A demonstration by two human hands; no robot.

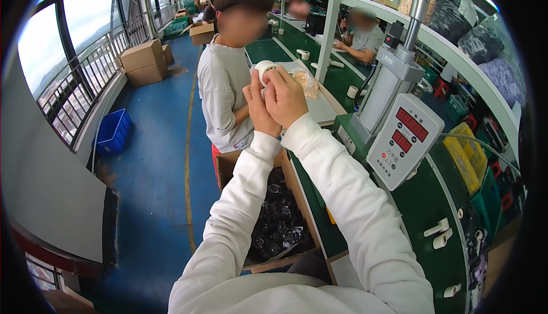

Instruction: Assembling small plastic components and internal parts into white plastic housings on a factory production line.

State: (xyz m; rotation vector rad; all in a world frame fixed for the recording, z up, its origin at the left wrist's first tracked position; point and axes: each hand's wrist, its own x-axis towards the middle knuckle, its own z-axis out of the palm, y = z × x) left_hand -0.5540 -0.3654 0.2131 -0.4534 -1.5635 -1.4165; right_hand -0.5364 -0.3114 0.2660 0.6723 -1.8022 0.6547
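Observation:
Both my arms reach forward in white ribbed sleeves, hands raised together. A white plastic piece with a rounded top sits between my fingers; its lower part is hidden by them. My left hand is closed around its near left side. From the right, my right hand closes over it with bent fingers, touching my left hand. Below my forearms stands an open cardboard box full of dark, shiny parts. Beyond my hands, a bag of small tan pieces lies on a pale board.
On the right, a pneumatic press and a counter box with red digits stand by the green conveyor, which carries several white pieces. A co-worker stands close ahead; another sits farther off. A blue crate stands left.

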